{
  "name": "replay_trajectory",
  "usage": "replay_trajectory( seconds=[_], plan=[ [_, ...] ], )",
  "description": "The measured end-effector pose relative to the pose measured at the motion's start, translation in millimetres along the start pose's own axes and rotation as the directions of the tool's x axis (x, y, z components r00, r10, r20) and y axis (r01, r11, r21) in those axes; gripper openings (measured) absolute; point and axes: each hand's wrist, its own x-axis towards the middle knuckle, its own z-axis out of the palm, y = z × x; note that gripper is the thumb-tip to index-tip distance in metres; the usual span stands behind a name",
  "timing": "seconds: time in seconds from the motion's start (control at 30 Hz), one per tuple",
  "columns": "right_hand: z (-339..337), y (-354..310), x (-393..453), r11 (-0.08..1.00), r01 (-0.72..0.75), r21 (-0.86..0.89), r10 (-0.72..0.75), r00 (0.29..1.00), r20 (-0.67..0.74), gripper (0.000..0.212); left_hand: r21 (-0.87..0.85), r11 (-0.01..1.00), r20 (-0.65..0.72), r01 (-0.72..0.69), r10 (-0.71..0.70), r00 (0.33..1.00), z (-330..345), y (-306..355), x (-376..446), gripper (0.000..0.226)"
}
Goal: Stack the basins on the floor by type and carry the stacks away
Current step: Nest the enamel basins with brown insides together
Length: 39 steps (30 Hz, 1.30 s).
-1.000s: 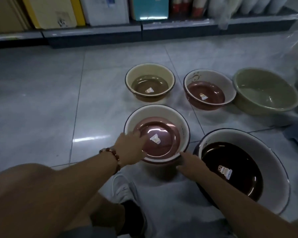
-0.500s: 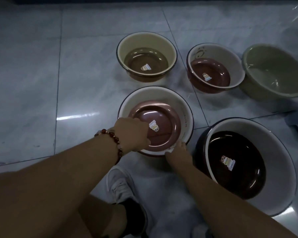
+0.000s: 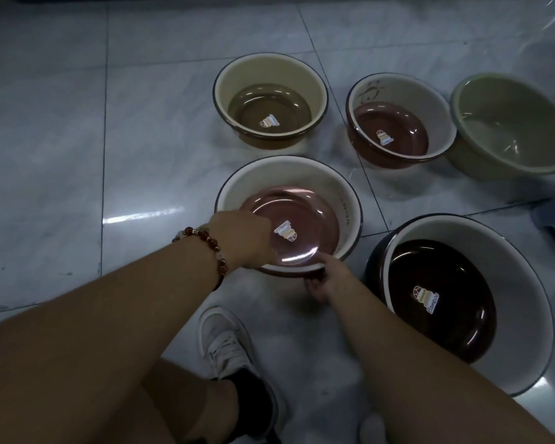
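Both hands grip pink-bottomed basin (image 3: 346, 200) rim; sticker (image 3: 285, 230) inside.

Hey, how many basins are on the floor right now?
5 visible: pink-bottomed basin in both hands, dark basin at right, tan basin behind, red-brown basin beside it, green basin far right. Others may be nested or off-frame.

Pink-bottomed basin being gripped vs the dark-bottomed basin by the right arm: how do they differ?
1. The white basin with the pink bottom has a pale, glossy pink floor; the white basin with the dark brown bottom has a near-black one.
2. The dark one looks larger, though it sits nearer the camera.
3. The left hand and the right hand hold the pink one's near rim; the dark one is untouched.

Both have white walls, a dark rim line and a centre sticker.
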Motion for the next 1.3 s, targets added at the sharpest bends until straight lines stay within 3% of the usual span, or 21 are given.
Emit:
replay_trajectory(
  seconds=[0.27, 0.43, 0.63, 0.7, 0.77, 0.83, 0.93, 1.17, 1.3],
  plan=[
    [-18, -68, -54, 0.994, 0.019, -0.110, -0.019, 1.000, 0.003, 0.012, -0.025, 1.000, -0.084, 0.019, -0.021, 0.996, -14, 3, -9, 0.058],
    [-72, -98, -100, 0.976, 0.194, -0.099, -0.193, 0.981, 0.021, 0.014, -0.026, 0.997, -0.144, 0.068, -0.071, 0.987, -17, 7, -15, 0.053],
    [-164, -135, -155, 0.948, 0.311, -0.065, -0.312, 0.950, -0.005, 0.005, -0.208, 0.978, -0.278, 0.018, -0.076, 0.958, -26, 27, -22, 0.058],
    [-198, -141, -166, 0.940, 0.334, -0.067, -0.336, 0.941, -0.027, 0.027, -0.324, 0.945, -0.303, -0.040, -0.064, 0.951, -30, 44, -24, 0.056],
    [-231, -146, -178, 0.935, 0.347, -0.077, -0.349, 0.937, -0.012, 0.017, -0.490, 0.869, -0.284, -0.069, -0.084, 0.955, -35, 67, -26, 0.054],
    [-256, -143, -190, 0.926, 0.364, -0.099, -0.366, 0.931, -0.006, 0.007, -0.703, 0.706, -0.223, -0.090, -0.098, 0.970, -39, 87, -25, 0.044],
    [-300, -137, -198, 0.916, 0.387, -0.109, -0.392, 0.919, -0.033, 0.026, -0.887, 0.458, -0.102, -0.066, -0.053, 0.993, -41, 123, -26, 0.026],
    [-370, -108, -178, 0.920, 0.390, -0.034, -0.387, 0.891, -0.237, 0.043, -0.898, 0.438, -0.006, -0.036, 0.068, 0.998, -23, 190, -9, 0.017],
    [-383, -98, -164, 0.904, 0.424, -0.060, -0.419, 0.846, -0.331, 0.024, -0.878, 0.478, 0.034, -0.014, 0.091, 0.995, -9, 213, 10, 0.017]
  ],
)
